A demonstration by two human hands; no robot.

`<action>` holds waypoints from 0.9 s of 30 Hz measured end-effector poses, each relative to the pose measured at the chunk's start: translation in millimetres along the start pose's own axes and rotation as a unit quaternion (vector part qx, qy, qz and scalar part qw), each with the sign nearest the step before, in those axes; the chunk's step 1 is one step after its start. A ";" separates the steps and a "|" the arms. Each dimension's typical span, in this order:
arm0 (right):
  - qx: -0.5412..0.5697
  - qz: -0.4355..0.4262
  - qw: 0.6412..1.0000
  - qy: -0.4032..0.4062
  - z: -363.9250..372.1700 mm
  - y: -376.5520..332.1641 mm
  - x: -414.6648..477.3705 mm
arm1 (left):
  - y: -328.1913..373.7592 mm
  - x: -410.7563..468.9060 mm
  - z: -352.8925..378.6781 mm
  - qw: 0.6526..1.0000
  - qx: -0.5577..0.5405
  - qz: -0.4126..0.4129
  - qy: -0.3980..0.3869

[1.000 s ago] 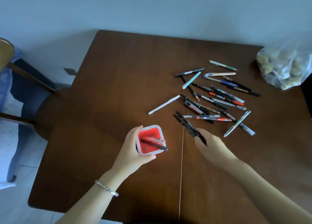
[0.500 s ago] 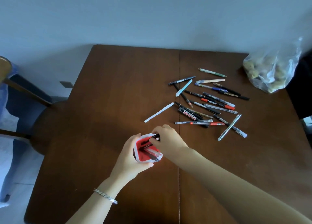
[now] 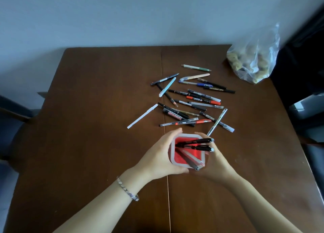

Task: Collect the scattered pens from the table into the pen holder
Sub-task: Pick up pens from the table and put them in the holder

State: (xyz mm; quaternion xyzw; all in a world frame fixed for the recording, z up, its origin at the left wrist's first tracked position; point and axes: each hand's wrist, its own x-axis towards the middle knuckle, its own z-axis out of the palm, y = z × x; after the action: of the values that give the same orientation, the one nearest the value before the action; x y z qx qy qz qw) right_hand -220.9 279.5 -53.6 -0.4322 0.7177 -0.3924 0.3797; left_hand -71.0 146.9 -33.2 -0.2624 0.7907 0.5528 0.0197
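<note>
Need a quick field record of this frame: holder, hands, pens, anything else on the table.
holder: red pen holder with white rim, near table edge
in holder: several pens, two black ones leaning right
left hand: gripping holder's left side
right hand: cupping holder's right side
loose pens: many, scattered beyond the holder
other: clear plastic bag, far right corner
surface: brown wooden table

One head-worn camera looks steeply down, close over the table (image 3: 105,109), facing the far wall (image 3: 122,13)
</note>
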 end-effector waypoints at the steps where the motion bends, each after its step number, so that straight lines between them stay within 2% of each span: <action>1: -0.001 -0.009 1.000 0.017 -7.8 5.9 -4.7 | 4.8 8.3 0.9 0.999 -0.012 -0.008 -0.030; 3: 0.015 0.010 0.999 0.051 -21.1 17.8 -14.5 | 9.3 29.8 2.2 0.998 -0.036 -0.034 -0.042; 4: 0.025 0.023 0.997 0.067 -26.4 22.5 -18.6 | 9.8 43.6 3.3 0.998 -0.025 -0.051 -0.015; 6: 0.046 0.048 0.993 0.095 -32.9 31.3 -21.7 | 6.9 75.2 7.9 0.989 0.097 -0.077 0.075; 8: 0.069 0.057 0.990 0.113 -37.3 38.7 -21.9 | 4.8 104.4 16.7 0.960 0.237 -0.071 0.134; 12: 0.082 0.065 0.988 0.111 -41.7 50.6 -21.9 | -11.8 137.2 33.9 0.925 0.363 -0.038 0.104; 16: 0.079 0.078 0.989 0.093 -44.1 68.1 -20.7 | -34.2 133.0 33.3 0.914 0.377 0.019 0.150; 20: 0.091 0.074 0.990 0.080 -41.8 74.6 -19.4 | -59.7 115.7 24.3 0.914 0.388 0.041 0.110; 24: 0.102 0.079 0.989 0.074 -37.6 80.9 -19.5 | -61.4 102.4 23.1 0.940 0.321 -0.021 0.109; 27: 0.094 0.085 0.990 0.067 -36.9 81.8 -20.4 | -53.3 106.8 27.3 0.939 0.332 -0.048 0.079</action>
State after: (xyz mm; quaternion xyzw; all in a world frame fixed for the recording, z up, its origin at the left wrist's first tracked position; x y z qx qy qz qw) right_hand -273.1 333.0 -107.4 -0.3048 0.7357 -0.4527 0.4012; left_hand -146.9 115.6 -124.1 -0.3217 0.9146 0.2348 0.0696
